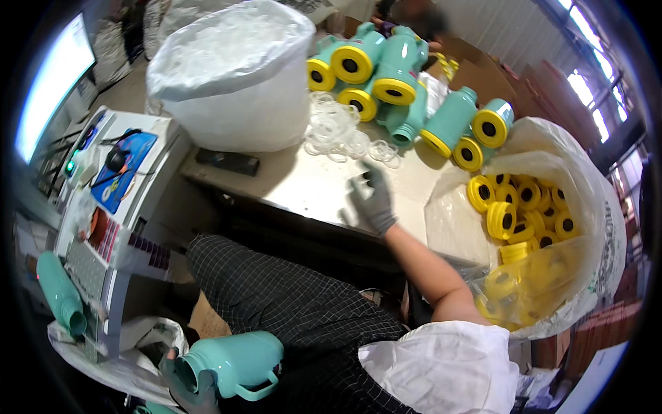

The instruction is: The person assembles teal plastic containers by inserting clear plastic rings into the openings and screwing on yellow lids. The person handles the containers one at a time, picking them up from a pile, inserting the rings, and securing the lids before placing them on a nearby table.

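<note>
Your gloved left hand (187, 386) grips a teal jug (234, 364) by its neck, low beside your lap, mouth facing left. Your gloved right hand (370, 200) reaches over the table (289, 183) toward the clear rings (341, 131) (fingers loosely curled, apparently holding nothing).

the right hand (371, 201), in a grey glove, rests on the steel table (303, 186), just below the heap of clear rubber rings (339, 131). right of the table stands an open sack of yellow caps (524, 214). at the table's far edge lies a pile of teal bottles with yellow bases (386, 76), and left of them a big white bag (234, 76). well below the table, beside the checked trouser leg (289, 303), the gloved left hand (189, 390) grips a teal jug with a handle (234, 364) by its open neck.
</note>
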Demonstrator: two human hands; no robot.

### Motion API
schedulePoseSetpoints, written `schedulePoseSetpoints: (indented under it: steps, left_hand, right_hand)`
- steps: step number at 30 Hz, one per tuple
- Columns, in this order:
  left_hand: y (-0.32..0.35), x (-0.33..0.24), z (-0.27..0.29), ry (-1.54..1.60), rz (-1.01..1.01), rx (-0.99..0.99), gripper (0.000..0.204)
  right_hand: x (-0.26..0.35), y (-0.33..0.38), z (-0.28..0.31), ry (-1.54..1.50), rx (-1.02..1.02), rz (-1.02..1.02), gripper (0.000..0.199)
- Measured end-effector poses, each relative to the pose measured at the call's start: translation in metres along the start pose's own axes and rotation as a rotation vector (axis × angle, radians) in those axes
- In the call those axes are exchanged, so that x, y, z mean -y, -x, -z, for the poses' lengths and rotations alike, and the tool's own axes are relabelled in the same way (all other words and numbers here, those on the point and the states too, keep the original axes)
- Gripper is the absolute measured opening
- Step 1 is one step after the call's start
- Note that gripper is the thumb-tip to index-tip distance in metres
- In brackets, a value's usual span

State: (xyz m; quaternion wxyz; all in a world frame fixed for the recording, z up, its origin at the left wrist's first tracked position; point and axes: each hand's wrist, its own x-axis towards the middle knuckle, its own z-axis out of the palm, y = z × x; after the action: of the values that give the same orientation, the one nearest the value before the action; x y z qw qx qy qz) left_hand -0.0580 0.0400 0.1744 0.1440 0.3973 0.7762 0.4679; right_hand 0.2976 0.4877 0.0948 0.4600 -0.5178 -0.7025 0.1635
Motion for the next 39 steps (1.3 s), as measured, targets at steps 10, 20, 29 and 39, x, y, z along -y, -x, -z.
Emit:
schedulePoseSetpoints:
  steps: [10, 20, 29, 39]
  left_hand:
    - [-0.033, -0.080, -0.012, -0.476, -0.134, 0.077, 0.065]
    - [0.010, -0.075, -0.006, -0.438, -0.059, -0.069, 0.053]
    - [0.023, -0.043, 0.019, -0.246, 0.065, -0.457, 0.039]
    - [0.067, 0.050, -0.037, 0.372, 0.272, -0.788, 0.033]
  right_hand:
    - [-0.253, -0.058, 0.260, 0.842, -0.176, -0.261, 0.048]
    - [-0.266, -0.061, 0.278, 0.956, 0.030, -0.220, 0.045]
    - [-0.044, -0.035, 0.103, -0.394, -0.194, 0.126, 0.040]
    - [0.096, 0.119, -0.116, -0.306, 0.437, 0.319, 0.038]
